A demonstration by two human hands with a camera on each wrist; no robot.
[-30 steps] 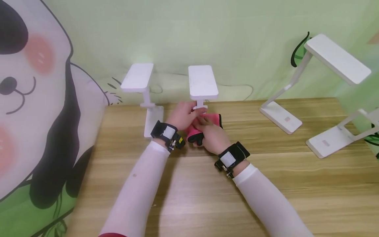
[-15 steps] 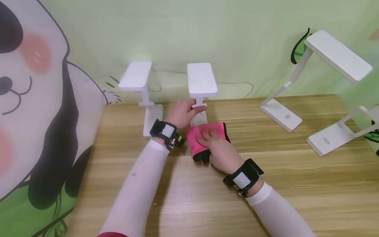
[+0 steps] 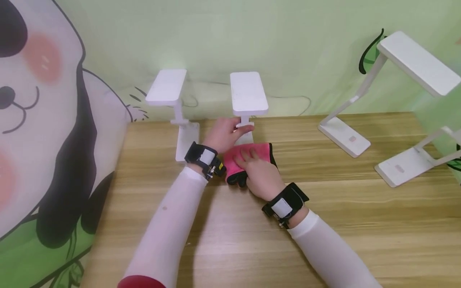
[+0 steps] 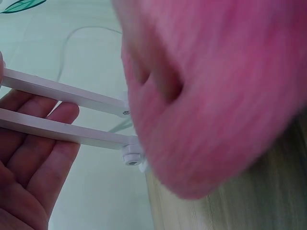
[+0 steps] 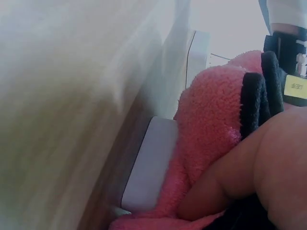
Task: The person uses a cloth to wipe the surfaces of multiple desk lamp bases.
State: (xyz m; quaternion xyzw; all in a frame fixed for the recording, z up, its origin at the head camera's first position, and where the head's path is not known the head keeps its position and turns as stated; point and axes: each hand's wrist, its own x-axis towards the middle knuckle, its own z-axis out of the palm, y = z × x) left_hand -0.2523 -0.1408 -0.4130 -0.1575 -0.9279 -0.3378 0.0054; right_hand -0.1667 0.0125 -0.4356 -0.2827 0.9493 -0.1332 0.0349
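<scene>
Under the head of the middle white desk lamp, my left hand holds its upright. The left wrist view shows the curled fingers behind the two bars of the lamp's arm. A pink cleaning cloth with black edging lies folded over the front of that lamp's base. My right hand grips the cloth, its fingers spread on top. In the right wrist view the thumb presses the cloth along the side of the base.
Another white lamp stands close on the left. Two more lamps occupy the right side, one tall and one low. A thin cable runs along the green wall behind the wooden table.
My right hand and the cloth slid towards me along the lamp base, uncovering its rear, then moved slightly back. My left hand stays on the lamp's upright.
</scene>
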